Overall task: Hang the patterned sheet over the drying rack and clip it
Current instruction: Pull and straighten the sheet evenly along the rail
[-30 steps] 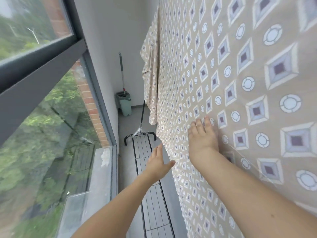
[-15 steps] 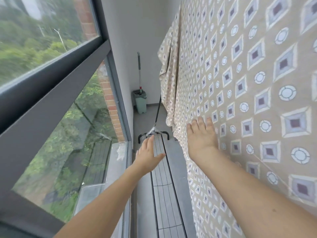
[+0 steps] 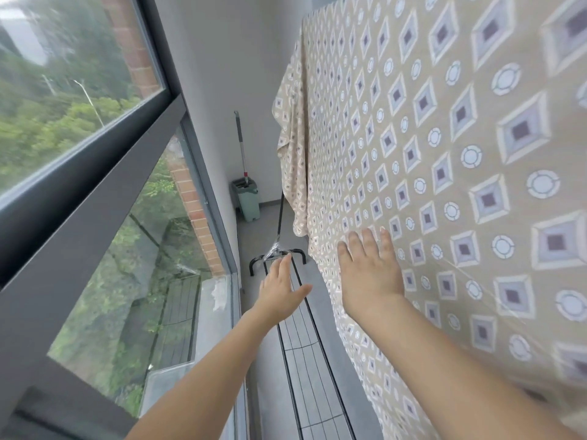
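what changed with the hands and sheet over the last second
Little changed. The right hand stays flat with straight fingers on the patterned sheet; the left hand stays open in the air over the drying rack, holding nothing. The view swung, showing more window. The sheet hangs as before; no clip shows.

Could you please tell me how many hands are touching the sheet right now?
1. The right hand lies flat against the sheet; the left hand reaches out open over the rack, apart from the sheet.
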### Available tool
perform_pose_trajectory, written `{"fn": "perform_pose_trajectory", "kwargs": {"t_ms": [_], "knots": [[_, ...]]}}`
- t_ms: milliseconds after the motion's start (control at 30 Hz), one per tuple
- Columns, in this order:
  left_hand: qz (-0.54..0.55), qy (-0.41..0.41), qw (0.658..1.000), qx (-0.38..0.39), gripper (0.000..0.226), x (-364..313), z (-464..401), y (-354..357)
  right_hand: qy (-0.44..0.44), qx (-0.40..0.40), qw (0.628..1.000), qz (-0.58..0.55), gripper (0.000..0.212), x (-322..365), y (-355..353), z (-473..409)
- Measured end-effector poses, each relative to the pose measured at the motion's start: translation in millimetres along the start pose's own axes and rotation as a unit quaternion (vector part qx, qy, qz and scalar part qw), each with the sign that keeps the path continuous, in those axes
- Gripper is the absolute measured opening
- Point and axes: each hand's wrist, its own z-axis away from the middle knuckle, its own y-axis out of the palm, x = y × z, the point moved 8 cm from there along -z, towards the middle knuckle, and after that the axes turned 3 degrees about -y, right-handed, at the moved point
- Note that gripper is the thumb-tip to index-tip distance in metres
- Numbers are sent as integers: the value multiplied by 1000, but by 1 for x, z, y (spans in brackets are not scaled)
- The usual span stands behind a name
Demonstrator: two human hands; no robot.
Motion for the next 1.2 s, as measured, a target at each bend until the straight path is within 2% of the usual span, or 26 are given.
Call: {"fn": "perform_pose_trajectory", "kwargs": {"t_ms": [133, 267, 467, 700, 833, 967, 1033, 1133, 1200], "knots": [[11, 8, 1000, -15, 83, 8, -1, -7, 26, -4, 999, -31, 83, -12, -4, 9], [20, -27, 999, -7, 86, 26, 4, -13, 23, -17, 998, -54, 80, -10, -8, 19], [34, -33, 998, -33, 85, 19, 15, -33, 9, -27, 996, -85, 79, -5, -18, 44], [56, 3, 995, -80, 84, -31, 62, -66, 8, -64, 982, -176, 79, -17, -38, 80], [119, 9, 990, -80, 80, -67, 114, -82, -22, -69, 975, -210, 77, -14, -41, 114], [172, 32, 981, -85, 73, -99, 165, -92, -39, -111, 964, -240, 73, -28, -57, 151], [160, 50, 985, -49, 67, -113, 187, -88, -43, -137, 958, -246, 71, -41, -69, 168], [119, 74, 985, 104, 71, -139, 218, -47, -40, -168, 954, -245, 71, -62, -82, 191], [100, 95, 970, 202, 75, -163, 239, -5, -38, -191, 950, -243, 71, -72, -88, 203]]}}
